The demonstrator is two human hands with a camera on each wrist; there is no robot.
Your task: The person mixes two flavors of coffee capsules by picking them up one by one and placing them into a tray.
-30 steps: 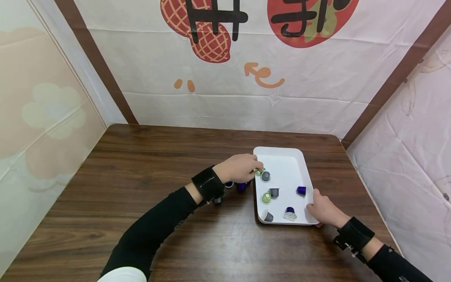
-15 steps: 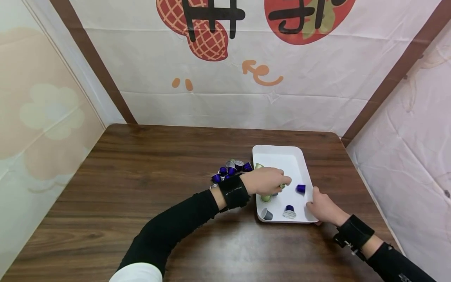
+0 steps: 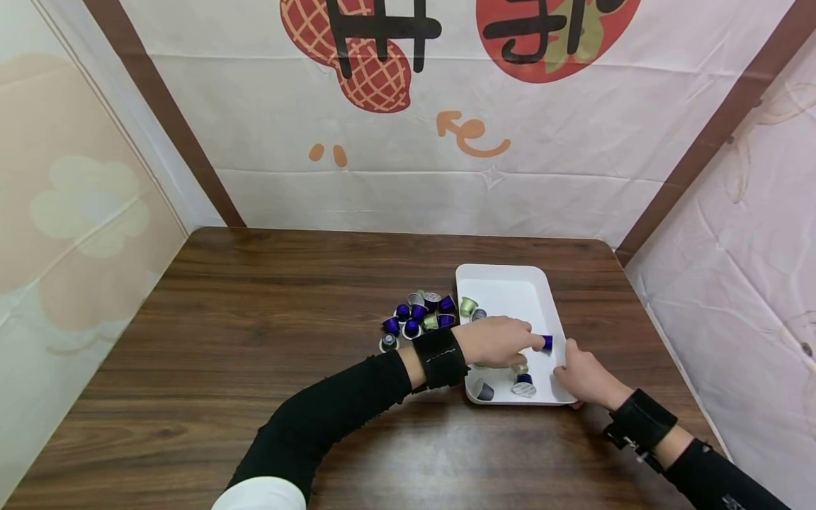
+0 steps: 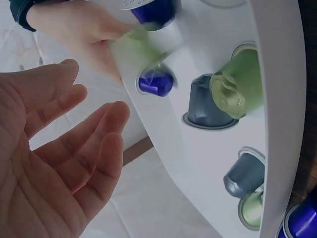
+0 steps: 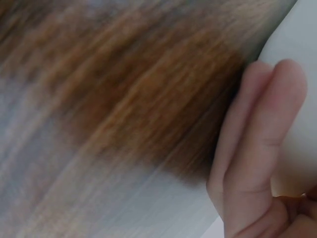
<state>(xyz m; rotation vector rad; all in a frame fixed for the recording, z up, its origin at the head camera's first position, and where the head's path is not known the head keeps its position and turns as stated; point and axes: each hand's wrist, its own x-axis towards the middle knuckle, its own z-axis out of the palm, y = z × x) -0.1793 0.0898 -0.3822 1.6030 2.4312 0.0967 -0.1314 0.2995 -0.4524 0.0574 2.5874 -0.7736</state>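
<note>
White tray (image 3: 503,287), held — R grip (image 3: 588,377), nr corner

Green shape (image 4: 136,48) blurred, probably a capsule, wall lettering (image 3: 385,27) cropped

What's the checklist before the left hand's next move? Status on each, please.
1. Left hand free: ok, fingers spread with nothing between them in the left wrist view.
2. White tray steadied: ok, the right hand grips its right edge near the near corner.
3. Blurred green coffee capsule settled: cannot tell, the smear hides whether it rests on the tray.
4. Head view of the tray floor unobstructed: not ok, the left hand covers part of it.
5. More capsules within likely reach: ok, a capsule pile sits on the wooden table beside the tray's left edge.
</note>
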